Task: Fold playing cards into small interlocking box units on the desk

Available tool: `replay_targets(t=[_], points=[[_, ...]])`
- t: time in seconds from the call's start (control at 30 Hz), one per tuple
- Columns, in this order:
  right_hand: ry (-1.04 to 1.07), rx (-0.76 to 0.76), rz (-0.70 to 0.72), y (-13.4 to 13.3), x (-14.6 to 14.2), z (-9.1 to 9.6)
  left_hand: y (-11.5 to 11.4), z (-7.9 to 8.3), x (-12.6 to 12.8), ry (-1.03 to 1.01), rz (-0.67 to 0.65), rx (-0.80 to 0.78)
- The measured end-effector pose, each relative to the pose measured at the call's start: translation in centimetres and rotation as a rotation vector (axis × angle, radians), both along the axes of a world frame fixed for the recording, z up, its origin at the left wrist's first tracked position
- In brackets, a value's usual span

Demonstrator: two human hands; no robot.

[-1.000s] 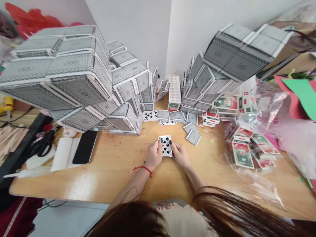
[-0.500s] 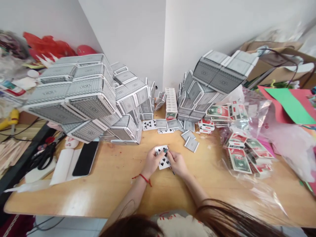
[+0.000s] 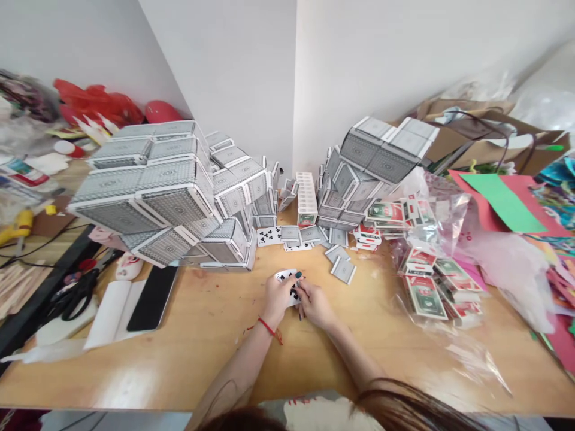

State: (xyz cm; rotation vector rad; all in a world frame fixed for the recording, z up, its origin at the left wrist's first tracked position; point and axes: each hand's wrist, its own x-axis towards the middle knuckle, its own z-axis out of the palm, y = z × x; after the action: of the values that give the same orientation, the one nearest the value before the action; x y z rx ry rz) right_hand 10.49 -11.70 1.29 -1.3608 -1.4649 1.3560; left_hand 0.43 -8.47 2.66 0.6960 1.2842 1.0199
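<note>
A playing card with black spade pips (image 3: 286,278) is held face up just above the wooden table (image 3: 206,335). My left hand (image 3: 277,298), with a red string at the wrist, is closed on its left side. My right hand (image 3: 313,302) is closed on its right side, fingertips pressed over the card's face. Both hands cover most of the card. Loose grey-backed cards (image 3: 342,269) lie just beyond the hands.
Tall stacks of grey-backed card structures stand at the back left (image 3: 153,191) and back right (image 3: 372,161). Red and green card packs (image 3: 424,293) lie in clear plastic at the right. A black phone (image 3: 150,290) and scissors (image 3: 72,293) lie at the left. Coloured paper (image 3: 503,203) is far right.
The hands have closed further over the spade card, hiding more of its face. The head camera has tilted up, so the hands and stacks sit lower and smaller in view.
</note>
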Motion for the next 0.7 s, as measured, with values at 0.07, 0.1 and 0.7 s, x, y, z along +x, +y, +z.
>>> replay_targets(t=[0.07,0.1,0.7], points=[[-0.088,0.081,-0.059,0.0,-0.2,0.1,0.1,-0.1,0.2,0.029,0.032,0.029],[-0.124,0.120,-0.087,0.1,-0.3,0.2,0.1,-0.2,0.2,0.045,0.034,0.044],[0.266,-0.092,-0.150,-0.1,0.3,0.7,-1.2,-0.9,-1.8,0.474,-0.117,0.305]])
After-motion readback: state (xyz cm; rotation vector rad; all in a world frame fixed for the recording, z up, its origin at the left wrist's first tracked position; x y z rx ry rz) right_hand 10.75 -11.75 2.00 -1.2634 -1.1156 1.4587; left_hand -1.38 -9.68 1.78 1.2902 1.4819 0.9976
